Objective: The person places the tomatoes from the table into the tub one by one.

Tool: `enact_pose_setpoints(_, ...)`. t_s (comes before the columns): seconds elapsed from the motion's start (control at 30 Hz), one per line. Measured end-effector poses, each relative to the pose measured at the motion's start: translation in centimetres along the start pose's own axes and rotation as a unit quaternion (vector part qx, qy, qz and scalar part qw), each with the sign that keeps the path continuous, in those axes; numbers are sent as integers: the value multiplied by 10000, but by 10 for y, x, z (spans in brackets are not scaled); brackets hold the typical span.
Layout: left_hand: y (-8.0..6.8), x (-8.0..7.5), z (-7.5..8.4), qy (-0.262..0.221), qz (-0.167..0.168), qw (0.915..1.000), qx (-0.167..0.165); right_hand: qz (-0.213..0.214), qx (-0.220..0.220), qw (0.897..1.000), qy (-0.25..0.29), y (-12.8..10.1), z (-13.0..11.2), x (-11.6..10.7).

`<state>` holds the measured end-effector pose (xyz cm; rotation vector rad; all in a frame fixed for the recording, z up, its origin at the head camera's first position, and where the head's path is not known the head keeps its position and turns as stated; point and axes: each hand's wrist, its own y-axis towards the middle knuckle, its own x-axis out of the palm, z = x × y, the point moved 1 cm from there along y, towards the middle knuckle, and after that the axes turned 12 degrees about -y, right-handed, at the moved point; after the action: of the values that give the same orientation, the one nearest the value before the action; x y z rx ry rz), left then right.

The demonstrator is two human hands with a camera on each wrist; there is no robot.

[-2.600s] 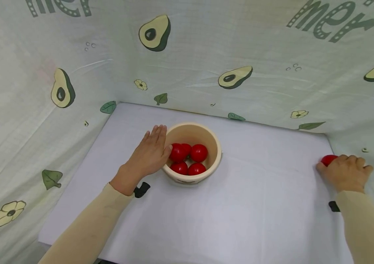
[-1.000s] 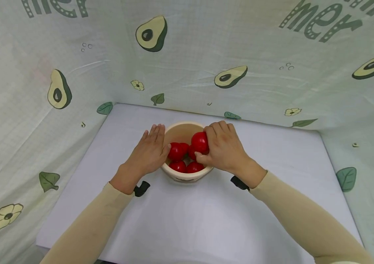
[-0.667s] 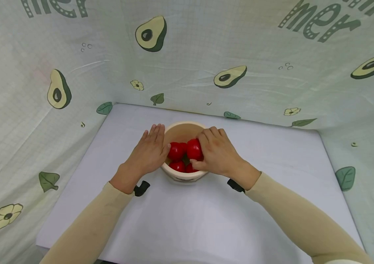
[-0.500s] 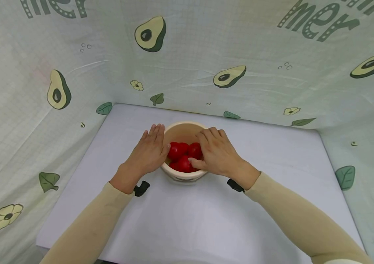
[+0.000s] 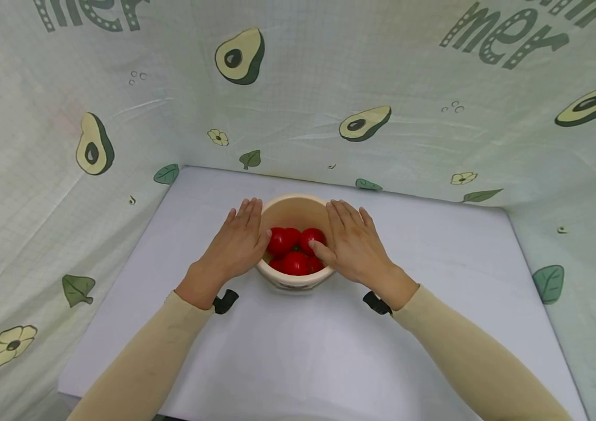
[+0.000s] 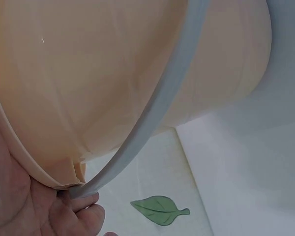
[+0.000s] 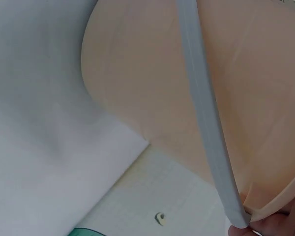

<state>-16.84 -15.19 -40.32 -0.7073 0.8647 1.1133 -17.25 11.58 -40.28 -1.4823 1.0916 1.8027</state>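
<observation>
Against bucket [image 5: 298, 285] sides, both hands

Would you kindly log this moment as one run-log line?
left hand: flat against bowl side | right hand: flat on opposite side | tomatoes: in bowl

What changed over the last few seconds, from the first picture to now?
The right hand carried a red tomato from the table's right edge to the beige bowl, set it among the tomatoes and let go; it now lies flat against the bowl's right side. The left hand stayed on the bowl's left side, and the bowl did not move.
</observation>
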Motion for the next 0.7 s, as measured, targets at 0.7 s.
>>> enact_pose_setpoints(0.7,23,14,24,76,-29,9996,263,83,605,9976,332,-19,28,-1)
